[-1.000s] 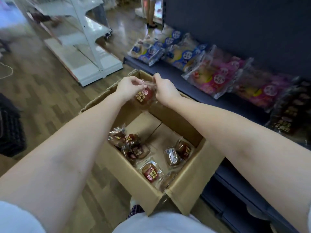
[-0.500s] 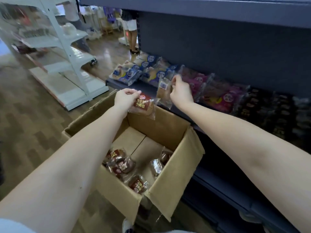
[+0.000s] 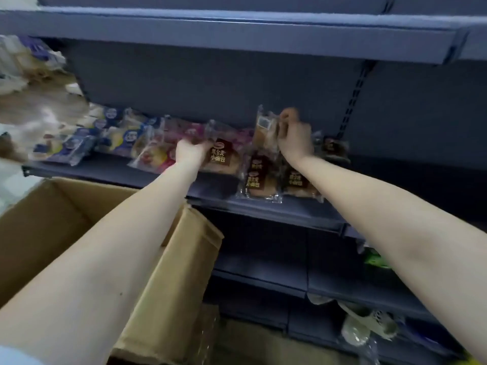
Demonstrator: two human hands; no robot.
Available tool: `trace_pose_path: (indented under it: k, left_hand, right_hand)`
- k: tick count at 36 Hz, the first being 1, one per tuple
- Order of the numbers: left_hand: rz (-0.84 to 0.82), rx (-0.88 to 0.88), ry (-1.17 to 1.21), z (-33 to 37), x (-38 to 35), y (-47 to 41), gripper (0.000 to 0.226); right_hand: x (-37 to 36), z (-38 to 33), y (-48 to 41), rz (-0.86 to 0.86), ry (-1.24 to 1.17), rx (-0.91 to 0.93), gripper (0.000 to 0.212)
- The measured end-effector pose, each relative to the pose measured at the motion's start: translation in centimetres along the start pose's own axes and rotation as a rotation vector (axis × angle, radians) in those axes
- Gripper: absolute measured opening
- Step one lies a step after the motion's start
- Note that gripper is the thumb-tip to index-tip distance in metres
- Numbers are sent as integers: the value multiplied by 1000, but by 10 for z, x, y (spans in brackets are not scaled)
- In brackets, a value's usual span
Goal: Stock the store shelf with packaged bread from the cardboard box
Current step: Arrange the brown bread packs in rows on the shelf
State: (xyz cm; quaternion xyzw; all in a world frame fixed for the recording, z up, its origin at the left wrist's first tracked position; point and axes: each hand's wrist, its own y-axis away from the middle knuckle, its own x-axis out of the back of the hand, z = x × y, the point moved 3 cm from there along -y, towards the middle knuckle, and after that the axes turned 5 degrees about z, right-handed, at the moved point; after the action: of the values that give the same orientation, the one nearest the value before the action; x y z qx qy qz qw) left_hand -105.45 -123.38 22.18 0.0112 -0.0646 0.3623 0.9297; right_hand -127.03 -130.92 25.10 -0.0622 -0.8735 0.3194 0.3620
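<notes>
Your left hand [image 3: 190, 153] grips one bread pack [image 3: 223, 157] and your right hand [image 3: 295, 139] pinches a second pack [image 3: 265, 129] by its top, both over the shelf [image 3: 276, 208], beyond the box [image 3: 47, 222]. If you release them on the stocked packs [image 3: 259, 180] near the front edge, they can slide off.

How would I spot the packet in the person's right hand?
Find the dark blue shelf behind the cardboard box. Near its middle, the right hand pinches one bread packet upright. Its neighbours lie flat showing brown labels; this one shows a pale back.
</notes>
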Motion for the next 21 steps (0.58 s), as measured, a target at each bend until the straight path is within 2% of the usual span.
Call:
trace_pose_path:
  k: [5,8,9,12,18,21]
  left_hand:
    - [-168,-10,53,25,-96,30,29]
    - [-230,-47,80,33,-143,53,43]
    - [-264,-38,77,34,-157,61,41]
    - [-337,9,76,28,-194,76,15]
    - [-474,58,22,19,-246,119,11]
    - [-528,61,-35,9,-267,135,16]
  right_hand:
    - [73,78,1,104,35,-64,20]
    - [112,116,6,144,79,-106,17]
    - [123,127,8,155,98,-128,17]
    - [149,156,17,179,163,-195,17]
    - [184,195,55,260,217,-286,19]
    - [195,211,73,268,289,-320,18]
